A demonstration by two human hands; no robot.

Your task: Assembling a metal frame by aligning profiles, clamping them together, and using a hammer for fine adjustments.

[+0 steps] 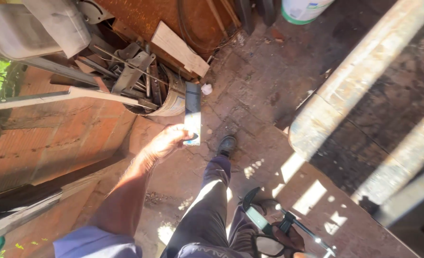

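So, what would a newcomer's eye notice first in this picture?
First, the left hand near the centre, holding a flat dark strip upright in bright sun. Behind it, at upper left, a container crammed with scrap metal pieces stands against a rusty sheet. At the bottom, the right hand grips a dark clamp-like tool above the brick floor.

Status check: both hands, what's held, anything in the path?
Left hand grips flat metal bar. Right hand holds black-handled tool. Scrap-metal pile just ahead.
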